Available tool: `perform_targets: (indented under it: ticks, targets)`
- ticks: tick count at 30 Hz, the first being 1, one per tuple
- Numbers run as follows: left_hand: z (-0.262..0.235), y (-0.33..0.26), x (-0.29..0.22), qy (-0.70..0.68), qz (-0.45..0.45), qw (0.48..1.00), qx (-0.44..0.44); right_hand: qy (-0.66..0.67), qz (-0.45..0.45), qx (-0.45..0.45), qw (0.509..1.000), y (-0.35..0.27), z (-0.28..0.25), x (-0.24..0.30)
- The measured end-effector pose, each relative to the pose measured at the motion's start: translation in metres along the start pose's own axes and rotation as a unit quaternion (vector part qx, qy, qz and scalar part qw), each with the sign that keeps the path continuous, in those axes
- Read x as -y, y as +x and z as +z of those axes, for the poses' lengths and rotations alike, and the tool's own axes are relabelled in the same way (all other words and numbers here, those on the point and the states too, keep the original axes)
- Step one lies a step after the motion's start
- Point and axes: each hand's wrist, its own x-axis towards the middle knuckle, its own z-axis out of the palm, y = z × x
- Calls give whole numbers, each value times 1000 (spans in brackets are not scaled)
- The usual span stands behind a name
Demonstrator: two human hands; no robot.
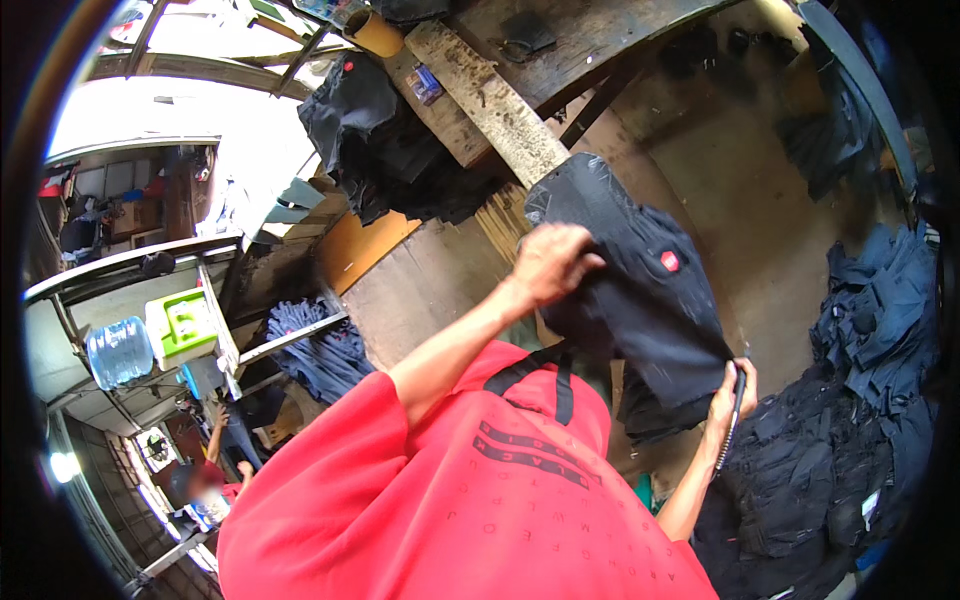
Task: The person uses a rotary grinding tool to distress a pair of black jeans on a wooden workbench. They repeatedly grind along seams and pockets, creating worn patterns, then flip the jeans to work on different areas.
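Note:
A dark garment (640,290) with a small red tag (669,261) hangs over the black padded end (583,188) of a narrow board and stretches toward my right. At its left edge, just below the pad, my left hand (555,262) has its fingers curled on the cloth. My right hand (732,395) is closed round a slim black-handled tool (739,392) trailing a coiled cord, at the garment's lower right corner. It also appears to pinch that corner; the fingertips are partly hidden. The tool's tip is too small to make out.
The worn board (490,105) runs back to a wooden table (600,40). Dark garments (365,140) are heaped left of it. Large piles of dark clothing (810,470) lie at my right. Blue clothing (315,345) sits at left, near a water bottle (119,352). Another person (205,480) is far left.

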Motion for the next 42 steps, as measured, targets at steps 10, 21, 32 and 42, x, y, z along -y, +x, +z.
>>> perform_targets:
  ticks: [10,21,32,42]
  targets:
    - [89,38,-111,-95,-119,984,-94,-100,-206,-179,957,144,-43,13]
    - [-3,169,131,-64,43,986,-146,178,-373,198,889,-6,187,180]
    - [-52,18,40,13,-136,987,-82,89,-281,144,945,-12,206,185]
    - [-45,23,36,-108,-245,964,1,192,-100,164,963,-11,188,207]
